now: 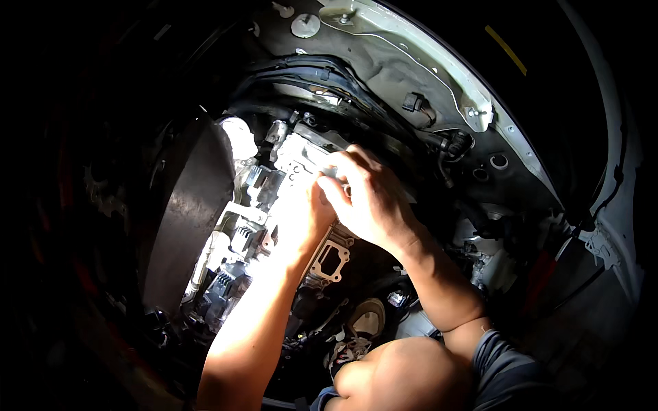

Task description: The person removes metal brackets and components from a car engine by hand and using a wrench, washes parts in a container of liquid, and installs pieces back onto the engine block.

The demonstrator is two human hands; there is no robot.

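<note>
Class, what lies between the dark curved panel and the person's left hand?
In the head view, black ribbed blocks and a pale bracket lie between the panel and left hand.

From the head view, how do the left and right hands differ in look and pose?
The left hand is bleached by glare; the right hand shows more skin tone and shading.
The left hand's fingers are mostly lost in the glare, while the right hand's bent fingers stand out.
The left hand reaches in from lower left, the right hand from lower right.
Both are bare and close together at the engine.
</note>
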